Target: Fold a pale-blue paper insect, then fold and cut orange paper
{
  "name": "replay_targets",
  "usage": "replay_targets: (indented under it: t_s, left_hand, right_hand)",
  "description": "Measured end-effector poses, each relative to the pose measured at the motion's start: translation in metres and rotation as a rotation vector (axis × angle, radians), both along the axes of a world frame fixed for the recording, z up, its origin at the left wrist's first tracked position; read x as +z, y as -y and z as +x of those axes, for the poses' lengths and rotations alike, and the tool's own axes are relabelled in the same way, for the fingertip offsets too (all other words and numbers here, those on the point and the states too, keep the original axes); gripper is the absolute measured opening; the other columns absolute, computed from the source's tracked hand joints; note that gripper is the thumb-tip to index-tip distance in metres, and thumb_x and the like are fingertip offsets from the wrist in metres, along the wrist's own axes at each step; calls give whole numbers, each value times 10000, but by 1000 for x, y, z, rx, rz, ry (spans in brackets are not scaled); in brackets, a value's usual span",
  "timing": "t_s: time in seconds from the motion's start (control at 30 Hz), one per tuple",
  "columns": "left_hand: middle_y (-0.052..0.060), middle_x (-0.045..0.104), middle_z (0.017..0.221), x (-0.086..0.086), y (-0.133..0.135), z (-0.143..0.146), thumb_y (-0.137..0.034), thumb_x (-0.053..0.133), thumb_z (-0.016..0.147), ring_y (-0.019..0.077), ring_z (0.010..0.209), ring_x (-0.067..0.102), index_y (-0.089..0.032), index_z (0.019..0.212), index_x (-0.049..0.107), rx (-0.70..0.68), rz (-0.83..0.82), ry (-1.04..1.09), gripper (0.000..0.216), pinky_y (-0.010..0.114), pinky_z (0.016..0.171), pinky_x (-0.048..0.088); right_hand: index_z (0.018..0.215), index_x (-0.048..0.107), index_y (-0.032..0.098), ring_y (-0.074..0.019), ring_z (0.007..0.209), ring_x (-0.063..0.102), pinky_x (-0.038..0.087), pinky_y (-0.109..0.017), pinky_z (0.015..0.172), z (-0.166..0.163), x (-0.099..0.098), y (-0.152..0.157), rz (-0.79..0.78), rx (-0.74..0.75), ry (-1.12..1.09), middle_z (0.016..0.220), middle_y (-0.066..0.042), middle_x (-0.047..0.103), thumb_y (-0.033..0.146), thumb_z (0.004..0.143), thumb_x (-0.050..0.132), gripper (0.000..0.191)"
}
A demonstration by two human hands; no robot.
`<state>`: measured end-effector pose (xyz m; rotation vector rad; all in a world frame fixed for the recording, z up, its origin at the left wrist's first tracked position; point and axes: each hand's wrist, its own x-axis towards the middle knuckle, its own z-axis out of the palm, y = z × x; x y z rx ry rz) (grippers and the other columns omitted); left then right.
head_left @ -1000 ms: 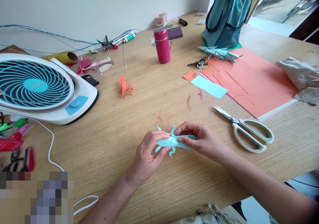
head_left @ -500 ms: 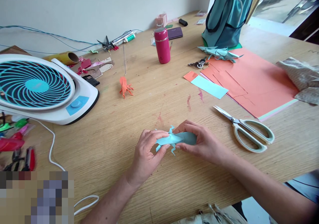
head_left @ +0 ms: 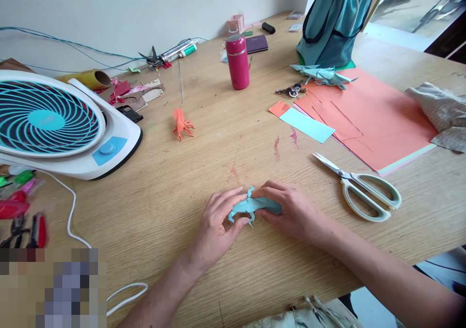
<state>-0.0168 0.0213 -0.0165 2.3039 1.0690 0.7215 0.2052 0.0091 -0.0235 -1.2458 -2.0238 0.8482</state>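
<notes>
A light-blue origami insect (head_left: pixel 259 203) with bent, folded legs is held just above or against the wooden table, between my two hands. My left hand (head_left: pixel 217 221) curls round its left end, fingertips at the upper edge and thumb by a lower leg. At the other end, my right hand (head_left: pixel 293 211) pinches the long body between thumb and fingers, hiding part of it. Farther up the table stands an orange origami insect (head_left: pixel 181 124), apart from both hands. To the right of my right hand lie scissors (head_left: pixel 364 187) with pale handles, blades slightly apart.
A white fan (head_left: pixel 120 143) occupies the left side, its cord (head_left: pixel 73 211) trailing forward. Behind stand a pink flask (head_left: pixel 237 63) and a teal bag (head_left: pixel 329 24). Orange sheets (head_left: pixel 386 119), a blue paper strip (head_left: pixel 307 125), keys (head_left: pixel 292 91) and a blue folded paper figure (head_left: pixel 324 75) lie right.
My left thumb has moved away from the blue insect's body, and its left legs now show more. The insect has turned slightly in my hands. The camera view has shifted a little.
</notes>
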Motion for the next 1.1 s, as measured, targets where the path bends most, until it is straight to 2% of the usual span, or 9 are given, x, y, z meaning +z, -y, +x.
replay_targets:
  t_s: [0.1,0.2,0.4,0.6,0.73,0.83,0.93,1.1]
  left_hand:
    - [110,602,1384,3,-1,-9,-234,602,938,259,1230,546,-227,1334,580,-8,51,-87,397,475,1030,476]
    - [112,585,1401,3,-3,-16,-194,544,965,244,1263,537,-225,1370,554,-9,45,-89,407,453,1040,482]
    - [92,657,1271,2,-6,-17,-174,618,926,232,1169,599,-235,1255,626,-42,14,-39,335,427,981,523]
    - [59,704,1144,4,-6,-14,-168,647,907,222,1044,577,-230,1203,642,-4,94,-100,303,407,923,498]
    - [53,716,1088,7,-6,-13,-188,654,904,223,995,566,-218,1167,653,27,119,-119,265,393,887,483]
    - [57,715,1057,5,-8,-14,-193,649,905,222,966,573,-209,1149,658,85,135,-110,245,389,858,477]
    - [56,713,1065,3,-10,-16,-198,656,899,227,976,583,-220,1142,658,116,124,-127,244,396,864,469]
    - [75,677,1193,10,-8,-14,-253,666,904,250,1116,571,-236,1229,617,97,96,-87,329,426,958,452]
  right_hand:
    - [1133,659,220,-195,879,658,506,-307,757,1,-2,0,-18,23,-5,1041,-75,655,181,868,675,268]
    - [1170,645,230,-190,884,659,516,-314,773,2,-3,1,-26,45,-17,1083,-76,638,157,867,671,313]
    - [1216,625,247,-196,884,666,540,-317,756,1,0,2,8,63,-4,1082,-86,632,163,902,629,325]
    - [1212,616,233,-210,885,663,546,-334,756,-1,0,3,51,55,79,1069,-101,640,174,933,573,288]
    - [1180,632,239,-184,820,648,519,-309,715,10,7,-1,21,12,70,1027,-81,645,163,917,574,279]
    - [1121,659,236,-165,751,618,484,-295,649,23,17,-5,-8,-65,21,993,-68,656,237,930,591,203]
    - [1094,667,236,-172,768,610,465,-292,636,32,25,-7,-55,-114,-40,991,-64,666,319,939,610,185]
    - [1073,677,227,-169,776,599,456,-283,659,30,26,-5,-188,-32,-160,964,-51,674,372,948,603,205]
